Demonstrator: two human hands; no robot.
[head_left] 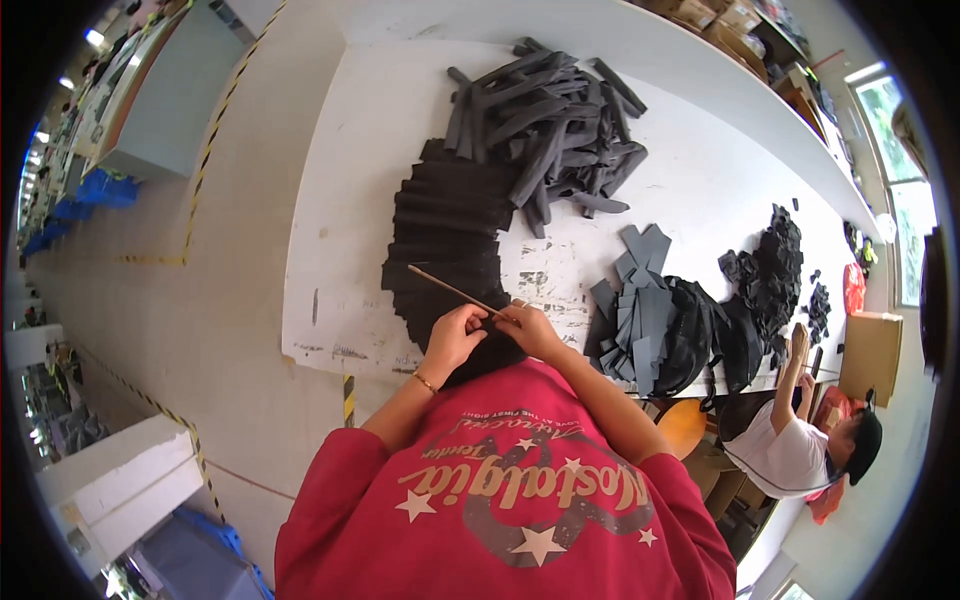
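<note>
A thin brown stick (445, 285) slants across a long row of overlapping black fabric pieces (445, 235) near the table's front edge. Its lower end is in my right hand (532, 330), whose fingers are closed around it. My left hand (455, 338) is right beside it, fingers pinched together over the dark cloth; what they hold is hidden against the black. The row of pieces curves from the far pile down to below my hands.
Dark grey fabric strips (560, 120) are heaped at the far side of the white table (345, 200). To the right lie grey flat pieces (640, 310), black fabric (690, 335) and a pile of black scraps (775, 265). A co-worker (800, 440) sits at the right.
</note>
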